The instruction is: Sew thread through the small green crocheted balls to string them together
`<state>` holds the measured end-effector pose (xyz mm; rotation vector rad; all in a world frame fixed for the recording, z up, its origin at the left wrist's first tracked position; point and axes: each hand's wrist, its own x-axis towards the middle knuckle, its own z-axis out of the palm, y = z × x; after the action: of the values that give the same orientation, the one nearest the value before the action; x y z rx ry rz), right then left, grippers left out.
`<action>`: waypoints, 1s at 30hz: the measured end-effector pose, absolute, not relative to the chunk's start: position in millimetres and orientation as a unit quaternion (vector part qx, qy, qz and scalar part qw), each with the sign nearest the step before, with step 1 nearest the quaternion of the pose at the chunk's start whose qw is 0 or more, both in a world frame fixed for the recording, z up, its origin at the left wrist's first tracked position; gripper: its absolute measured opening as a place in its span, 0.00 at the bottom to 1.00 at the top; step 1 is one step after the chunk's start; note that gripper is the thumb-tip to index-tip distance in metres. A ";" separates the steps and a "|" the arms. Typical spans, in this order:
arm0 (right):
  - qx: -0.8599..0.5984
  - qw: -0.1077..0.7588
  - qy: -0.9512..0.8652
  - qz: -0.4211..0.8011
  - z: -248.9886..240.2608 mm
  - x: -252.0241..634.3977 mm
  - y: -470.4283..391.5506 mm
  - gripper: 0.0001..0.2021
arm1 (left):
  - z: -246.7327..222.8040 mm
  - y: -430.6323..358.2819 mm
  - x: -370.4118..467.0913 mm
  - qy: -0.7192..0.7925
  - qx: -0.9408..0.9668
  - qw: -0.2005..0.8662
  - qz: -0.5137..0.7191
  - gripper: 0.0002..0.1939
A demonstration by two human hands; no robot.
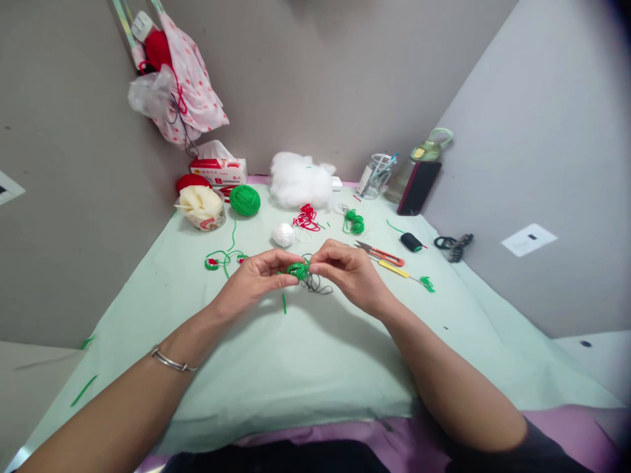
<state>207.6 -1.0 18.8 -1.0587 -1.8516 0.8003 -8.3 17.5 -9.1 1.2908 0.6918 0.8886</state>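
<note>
Between thumb and fingers, my left hand grips a small green crochet piece. The fingers of my right hand are pinched together at the right edge of that piece; whether a needle is also between them is too small to tell. Dark thread lies in loose loops just below the fingertips. Behind the hands sits a ball of white yarn. A small red and green crochet round lies left of my left hand, and thread snips lie right of my right hand.
Farther back are a green yarn ball, white stuffing, red yarn scraps, a tissue box and a paper bowl. At right stand a phone and a pen jar; a yellow-handled crochet hook and black thread spool lie nearer.
</note>
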 end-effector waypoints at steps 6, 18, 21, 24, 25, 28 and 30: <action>-0.440 0.422 -0.710 0.352 15.5 202.6 -1.2 0.05 | -9.8 17.3 -7.3 0.313 0.570 0.639 0.410 0.14; -0.452 0.308 -0.837 0.016 1.2 182.6 -18.9 0.10 | -10.8 8.6 2.7 0.380 0.597 0.523 0.475 0.12; -0.435 0.347 -0.831 0.025 12.8 182.8 -23.3 0.10 | -8.0 8.9 2.4 0.395 0.601 0.503 0.479 0.12; -0.391 0.455 -0.775 0.196 33.5 187.4 -30.9 0.06 | -4.4 11.2 -0.8 0.384 0.559 0.541 0.498 0.13; -0.378 0.475 -0.743 0.282 41.1 192.0 -32.4 0.06 | -3.2 12.2 -2.0 0.375 0.529 0.567 0.508 0.14; -0.360 0.507 -0.643 0.447 64.5 222.4 -31.1 0.09 | 0.1 16.4 -6.1 0.354 0.462 0.615 0.532 0.15; -0.387 0.572 -0.600 0.405 81.9 258.5 -28.1 0.10 | 1.8 21.3 -10.8 0.361 0.465 0.605 0.537 0.16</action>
<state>258.5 -28.1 81.9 -0.9072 -1.4066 0.9502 -10.8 21.3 1.8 1.0750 0.8345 1.2420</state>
